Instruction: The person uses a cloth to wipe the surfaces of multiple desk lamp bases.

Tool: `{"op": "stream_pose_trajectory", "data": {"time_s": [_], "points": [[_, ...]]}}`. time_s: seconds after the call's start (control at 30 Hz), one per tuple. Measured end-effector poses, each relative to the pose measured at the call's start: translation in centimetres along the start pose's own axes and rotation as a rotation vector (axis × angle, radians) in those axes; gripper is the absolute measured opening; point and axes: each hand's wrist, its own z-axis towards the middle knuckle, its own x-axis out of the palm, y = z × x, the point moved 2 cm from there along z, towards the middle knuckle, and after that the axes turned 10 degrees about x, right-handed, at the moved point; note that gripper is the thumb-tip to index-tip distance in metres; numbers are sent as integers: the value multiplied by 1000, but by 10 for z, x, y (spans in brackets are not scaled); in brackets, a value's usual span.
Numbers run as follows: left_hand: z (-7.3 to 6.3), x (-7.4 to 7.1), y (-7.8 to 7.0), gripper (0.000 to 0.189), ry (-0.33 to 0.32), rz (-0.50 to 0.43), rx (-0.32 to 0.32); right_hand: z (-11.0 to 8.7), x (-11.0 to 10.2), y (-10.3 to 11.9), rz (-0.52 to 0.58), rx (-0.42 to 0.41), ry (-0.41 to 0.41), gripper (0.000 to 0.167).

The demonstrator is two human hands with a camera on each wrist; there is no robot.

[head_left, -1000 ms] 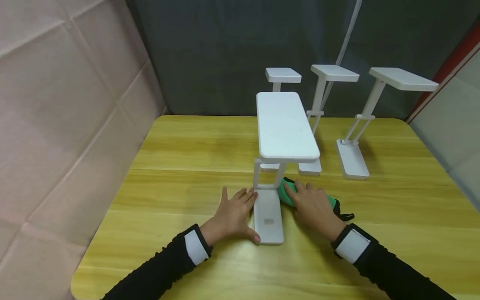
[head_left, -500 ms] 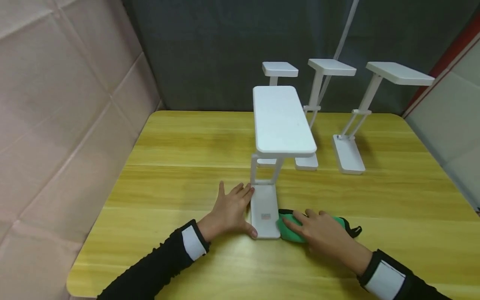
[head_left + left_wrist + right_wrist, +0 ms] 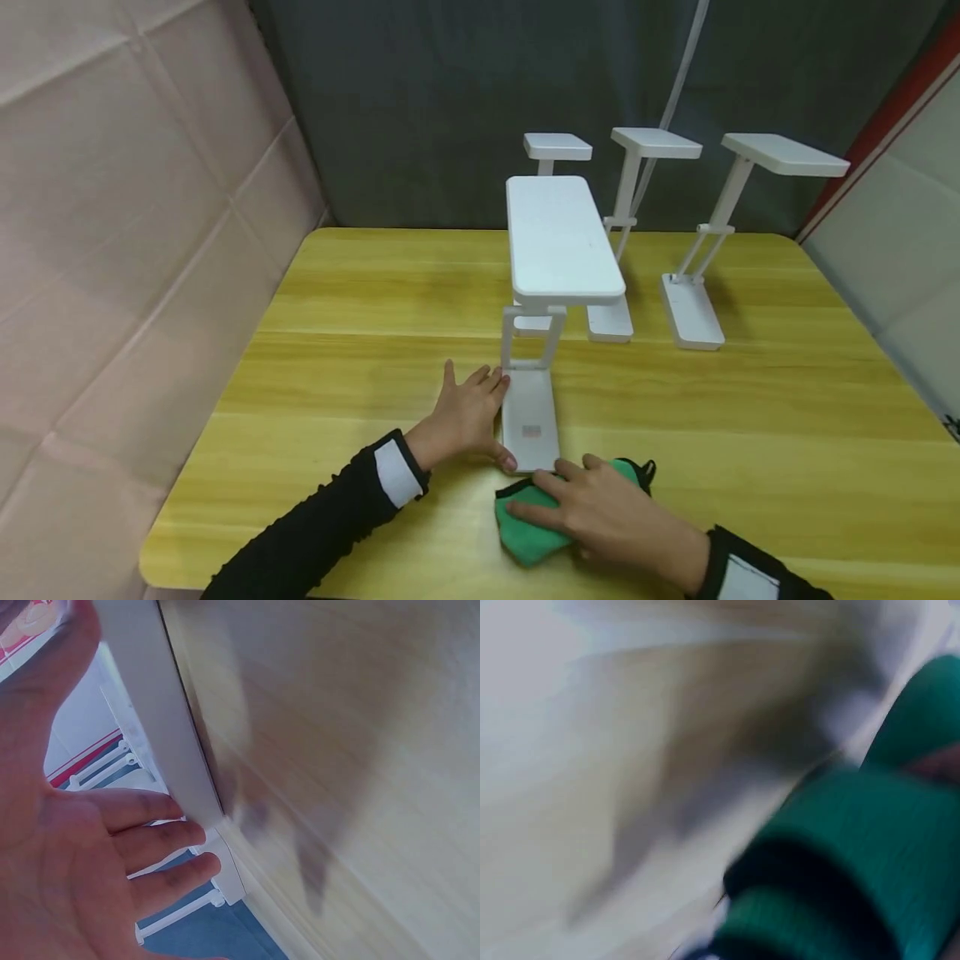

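A white folding desk lamp stands in front, its rectangular head (image 3: 564,242) raised above a narrow base (image 3: 529,417) with a small label. My left hand (image 3: 465,421) spreads along the base's left side, with fingertips at its back and thumb at its near corner. In the left wrist view the fingers (image 3: 161,847) reach straight to the base's white edge (image 3: 161,712). My right hand (image 3: 611,517) holds a green cloth (image 3: 528,533) with black edging, low on the table just before the base. Its thumb is mostly hidden. The cloth (image 3: 870,832) looks bunched and blurred in the right wrist view.
Three more white folding lamps stand behind: a far-left one (image 3: 557,147), a middle one (image 3: 611,321) and a right one (image 3: 693,312). The wooden table (image 3: 360,333) meets a dark curtain (image 3: 412,108) at the back and a pale padded wall (image 3: 150,250) at left.
My right hand has drawn the green cloth from the right side of the lamp base towards me, then left round its near end. The left hand stays at the base.
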Motion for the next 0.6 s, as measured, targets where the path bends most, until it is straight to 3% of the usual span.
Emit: {"op": "stream_pose_trajectory", "data": {"time_s": [0.1,0.17,0.37,0.6], "points": [[-1,-1,-1,122,11,3,-11,12,7,12,-127,27,-41,51],[0,0,-3,122,9,-9,-2,9,10,16,-171,74,-45,43],[-1,1,-2,125,5,-20,-7,-14,13,8,-157,242,-11,44],[-1,2,3,125,12,-59,-10,-34,7,-8,-147,331,49,52]]}}
